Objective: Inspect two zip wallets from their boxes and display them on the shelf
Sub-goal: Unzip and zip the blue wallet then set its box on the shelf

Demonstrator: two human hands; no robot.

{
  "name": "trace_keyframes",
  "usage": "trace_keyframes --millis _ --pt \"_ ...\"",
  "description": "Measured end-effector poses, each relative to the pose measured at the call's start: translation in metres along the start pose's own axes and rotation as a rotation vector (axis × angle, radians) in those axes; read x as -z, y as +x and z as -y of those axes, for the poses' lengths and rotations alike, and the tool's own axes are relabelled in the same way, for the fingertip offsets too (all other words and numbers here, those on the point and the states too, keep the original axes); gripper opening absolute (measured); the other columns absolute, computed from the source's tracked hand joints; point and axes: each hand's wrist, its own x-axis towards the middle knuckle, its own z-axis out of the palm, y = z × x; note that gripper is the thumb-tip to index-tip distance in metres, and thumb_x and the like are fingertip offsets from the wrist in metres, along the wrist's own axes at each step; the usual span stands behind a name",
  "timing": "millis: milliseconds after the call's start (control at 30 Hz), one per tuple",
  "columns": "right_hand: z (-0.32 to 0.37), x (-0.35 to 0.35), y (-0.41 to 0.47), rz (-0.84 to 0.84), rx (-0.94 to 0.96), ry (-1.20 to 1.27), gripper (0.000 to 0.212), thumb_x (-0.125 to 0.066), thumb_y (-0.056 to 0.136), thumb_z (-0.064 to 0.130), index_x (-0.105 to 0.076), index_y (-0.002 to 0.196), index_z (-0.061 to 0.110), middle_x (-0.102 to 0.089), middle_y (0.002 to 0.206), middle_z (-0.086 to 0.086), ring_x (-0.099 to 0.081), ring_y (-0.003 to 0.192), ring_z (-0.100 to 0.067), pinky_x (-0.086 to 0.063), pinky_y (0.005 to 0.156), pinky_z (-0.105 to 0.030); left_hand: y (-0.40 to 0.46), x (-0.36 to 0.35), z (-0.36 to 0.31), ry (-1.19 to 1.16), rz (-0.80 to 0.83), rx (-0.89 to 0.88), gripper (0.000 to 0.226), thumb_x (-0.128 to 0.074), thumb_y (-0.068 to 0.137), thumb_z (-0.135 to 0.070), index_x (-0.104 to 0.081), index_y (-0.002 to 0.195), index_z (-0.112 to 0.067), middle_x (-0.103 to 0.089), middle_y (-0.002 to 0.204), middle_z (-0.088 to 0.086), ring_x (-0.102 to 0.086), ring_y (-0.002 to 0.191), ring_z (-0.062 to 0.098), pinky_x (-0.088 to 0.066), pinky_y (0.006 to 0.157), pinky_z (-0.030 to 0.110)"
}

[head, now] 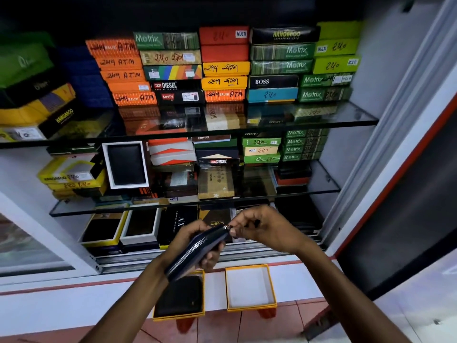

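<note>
My left hand (197, 246) grips a dark zip wallet (195, 251) edge-up, its silver zip teeth facing me. My right hand (259, 226) pinches the zip puller (227, 228) at the wallet's far end. Below my hands, on the white ledge (74, 305), sit two yellow-rimmed boxes: the left box (179, 316) holds a second dark wallet (180, 295), and the right box (251, 287) shows only its white lining.
A cabinet of glass shelves (188, 134) is packed with stacked wallet boxes. The bottom shelf holds open boxes with dark wallets (141, 225). A sliding-door track (222, 256) runs along the cabinet's front; an open door frame (395, 169) stands at the right.
</note>
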Motion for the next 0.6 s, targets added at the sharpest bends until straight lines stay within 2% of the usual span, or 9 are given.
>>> trace_keyframes --millis 100,167,267,333,467,533,600 --pt "0.005 0.003 0.000 -0.021 -0.011 -0.056 0.019 -0.070 0.083 0.038 -0.074 0.094 0.022 -0.075 0.086 -0.008 -0.062 0.079 -0.041 -0.053 0.070 -0.054 -0.001 0.000 -0.008 0.102 -0.001 0.034 0.041 -0.049 0.082 -0.038 -0.062 0.085 0.001 -0.055 0.063 0.007 -0.048 0.052 0.016 -0.036 0.053 0.026" --pt "0.008 0.005 0.001 -0.004 -0.020 -0.097 0.016 -0.068 0.083 0.037 -0.070 0.091 0.023 -0.073 0.083 -0.006 -0.064 0.076 -0.033 -0.053 0.068 -0.049 -0.002 -0.004 -0.015 0.129 0.000 0.048 0.041 -0.048 0.082 -0.038 -0.063 0.083 0.000 -0.056 0.058 0.005 -0.047 0.050 0.016 -0.036 0.052 0.025" --pt "0.014 0.009 0.002 -0.006 -0.063 0.004 0.009 -0.074 0.085 0.023 -0.071 0.090 0.016 -0.070 0.080 0.003 -0.063 0.073 -0.008 -0.051 0.069 -0.027 -0.003 -0.009 -0.026 0.178 -0.033 0.034 0.041 -0.052 0.079 -0.039 -0.064 0.081 0.001 -0.056 0.056 0.005 -0.047 0.048 0.016 -0.034 0.050 0.025" --pt "0.019 0.010 0.000 -0.024 -0.104 0.074 0.012 -0.077 0.083 0.019 -0.073 0.091 0.012 -0.070 0.079 0.005 -0.062 0.072 -0.002 -0.049 0.068 -0.016 -0.003 -0.010 -0.031 0.222 -0.064 0.013 0.042 -0.054 0.077 -0.038 -0.062 0.083 0.003 -0.057 0.055 0.006 -0.050 0.046 0.016 -0.036 0.048 0.024" --pt "0.036 0.007 -0.009 -0.129 -0.119 0.093 0.010 -0.080 0.079 0.019 -0.077 0.087 0.014 -0.073 0.075 0.005 -0.064 0.068 0.001 -0.052 0.068 -0.016 0.000 -0.015 -0.034 0.257 -0.276 -0.070 0.038 -0.061 0.072 -0.032 -0.054 0.094 -0.001 -0.063 0.057 0.008 -0.059 0.045 0.018 -0.045 0.045 0.022" --pt "0.046 0.004 -0.016 -0.177 -0.107 0.126 0.008 -0.081 0.077 0.018 -0.077 0.084 0.015 -0.073 0.071 0.005 -0.062 0.065 0.001 -0.050 0.065 -0.014 0.004 -0.015 -0.033 0.228 -0.416 -0.131 0.026 -0.057 0.079 -0.029 -0.058 0.089 -0.004 -0.066 0.061 0.008 -0.063 0.049 0.019 -0.048 0.047 0.022" --pt "0.053 0.000 -0.024 -0.206 -0.077 0.137 0.006 -0.081 0.077 0.018 -0.078 0.081 0.015 -0.074 0.070 0.000 -0.061 0.061 -0.001 -0.050 0.061 -0.017 0.008 -0.011 -0.033 0.161 -0.506 -0.167 0.025 -0.055 0.083 -0.031 -0.063 0.091 -0.008 -0.069 0.066 0.008 -0.065 0.055 0.020 -0.049 0.051 0.024"
